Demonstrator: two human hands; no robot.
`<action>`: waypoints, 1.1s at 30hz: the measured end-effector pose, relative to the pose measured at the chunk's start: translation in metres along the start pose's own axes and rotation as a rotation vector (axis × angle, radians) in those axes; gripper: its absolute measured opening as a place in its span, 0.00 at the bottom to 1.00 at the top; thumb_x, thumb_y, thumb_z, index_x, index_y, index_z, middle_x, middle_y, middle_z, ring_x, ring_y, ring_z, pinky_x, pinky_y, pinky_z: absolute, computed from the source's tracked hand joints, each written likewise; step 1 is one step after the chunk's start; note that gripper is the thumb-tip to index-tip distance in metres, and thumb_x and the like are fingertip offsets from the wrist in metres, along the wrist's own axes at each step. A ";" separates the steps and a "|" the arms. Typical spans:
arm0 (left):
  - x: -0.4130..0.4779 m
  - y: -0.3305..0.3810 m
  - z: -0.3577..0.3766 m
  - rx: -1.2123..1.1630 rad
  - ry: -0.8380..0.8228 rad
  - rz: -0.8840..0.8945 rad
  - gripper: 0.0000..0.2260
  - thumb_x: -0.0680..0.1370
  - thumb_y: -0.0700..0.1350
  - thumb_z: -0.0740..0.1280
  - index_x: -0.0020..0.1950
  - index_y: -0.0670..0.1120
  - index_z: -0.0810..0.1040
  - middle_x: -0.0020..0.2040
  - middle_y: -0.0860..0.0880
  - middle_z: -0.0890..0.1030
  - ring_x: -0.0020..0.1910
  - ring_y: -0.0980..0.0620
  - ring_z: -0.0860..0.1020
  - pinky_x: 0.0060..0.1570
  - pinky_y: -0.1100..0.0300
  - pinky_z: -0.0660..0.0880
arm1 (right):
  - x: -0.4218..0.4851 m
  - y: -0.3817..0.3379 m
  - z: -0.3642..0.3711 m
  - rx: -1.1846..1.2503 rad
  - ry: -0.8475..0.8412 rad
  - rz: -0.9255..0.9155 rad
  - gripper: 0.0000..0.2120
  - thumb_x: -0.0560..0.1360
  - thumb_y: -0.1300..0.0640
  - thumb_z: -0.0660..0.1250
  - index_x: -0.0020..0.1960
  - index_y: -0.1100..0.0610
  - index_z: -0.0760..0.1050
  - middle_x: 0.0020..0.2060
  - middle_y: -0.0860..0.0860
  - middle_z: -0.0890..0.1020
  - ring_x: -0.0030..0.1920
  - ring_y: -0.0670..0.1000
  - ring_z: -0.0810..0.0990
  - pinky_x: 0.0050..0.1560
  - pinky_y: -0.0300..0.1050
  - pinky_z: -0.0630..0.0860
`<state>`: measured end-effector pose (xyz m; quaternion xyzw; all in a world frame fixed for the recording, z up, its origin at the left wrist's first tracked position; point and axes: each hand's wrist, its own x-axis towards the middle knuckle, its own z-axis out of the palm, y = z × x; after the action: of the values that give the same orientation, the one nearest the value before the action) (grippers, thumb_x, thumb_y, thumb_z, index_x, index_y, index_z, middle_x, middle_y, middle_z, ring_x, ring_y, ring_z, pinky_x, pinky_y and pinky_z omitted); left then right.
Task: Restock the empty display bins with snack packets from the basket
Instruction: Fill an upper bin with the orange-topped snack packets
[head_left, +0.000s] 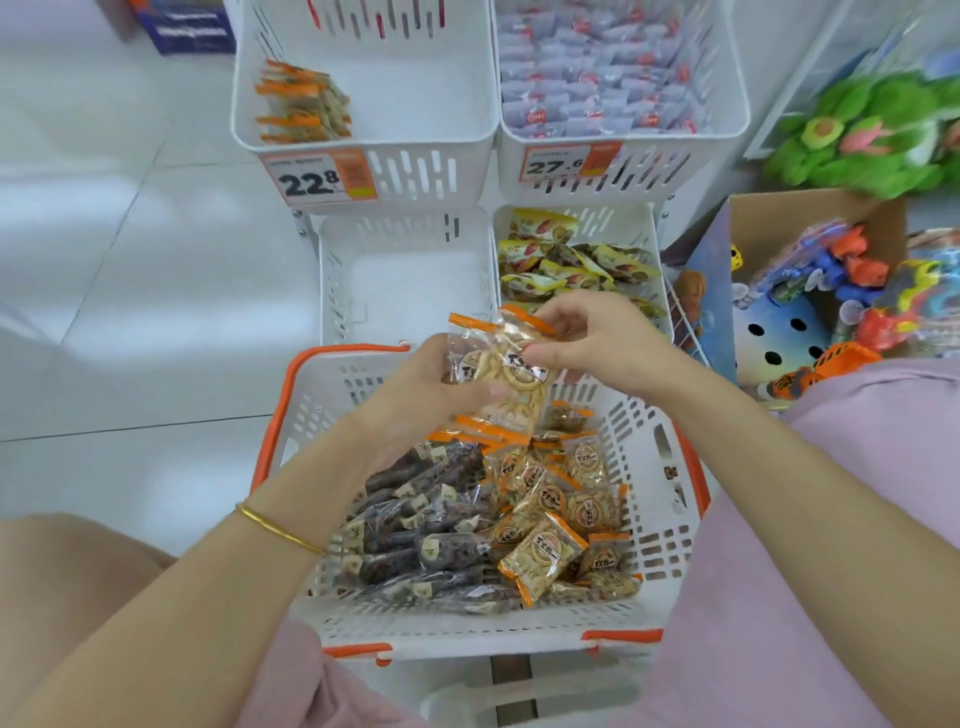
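Though overlap hides their exact count, at least 2 snack packets (501, 397) hang above the basket (467, 631), gripped by the left hand (410, 395), pinched by the right hand (597, 338); 1 bin (332, 291) of 4 lies empty.

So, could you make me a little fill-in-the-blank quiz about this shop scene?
1. The left hand and right hand hold snack packets with ___ edges.
2. The lower left bin, beside the yellow packets, is ___.
3. The price tag on the upper left bin reads ___.
Missing words: orange; empty; 22.8
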<state>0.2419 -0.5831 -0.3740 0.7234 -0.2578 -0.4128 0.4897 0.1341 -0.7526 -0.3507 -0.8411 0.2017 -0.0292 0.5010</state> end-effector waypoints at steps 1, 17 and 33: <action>0.000 0.001 -0.003 -0.036 0.006 -0.034 0.18 0.75 0.54 0.67 0.62 0.50 0.70 0.48 0.54 0.76 0.40 0.62 0.76 0.38 0.67 0.72 | -0.002 0.000 -0.004 0.026 0.018 0.002 0.08 0.70 0.60 0.74 0.47 0.55 0.77 0.38 0.49 0.80 0.34 0.45 0.80 0.36 0.44 0.79; 0.004 0.035 -0.033 -0.013 -0.131 0.107 0.46 0.73 0.35 0.69 0.76 0.59 0.41 0.57 0.46 0.79 0.55 0.45 0.80 0.58 0.46 0.75 | 0.022 -0.041 -0.003 0.227 -0.093 -0.036 0.24 0.68 0.54 0.75 0.60 0.50 0.70 0.51 0.50 0.81 0.41 0.58 0.80 0.35 0.46 0.77; 0.129 0.082 -0.212 0.849 0.748 0.503 0.26 0.73 0.48 0.61 0.68 0.39 0.68 0.70 0.37 0.66 0.72 0.38 0.59 0.71 0.52 0.54 | 0.292 -0.152 0.002 -0.551 0.547 -0.573 0.09 0.71 0.62 0.68 0.52 0.60 0.75 0.46 0.55 0.80 0.48 0.56 0.75 0.39 0.45 0.59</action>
<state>0.4928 -0.6103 -0.3045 0.8679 -0.3731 0.1354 0.2988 0.4493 -0.7950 -0.2659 -0.9257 0.0865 -0.3316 0.1601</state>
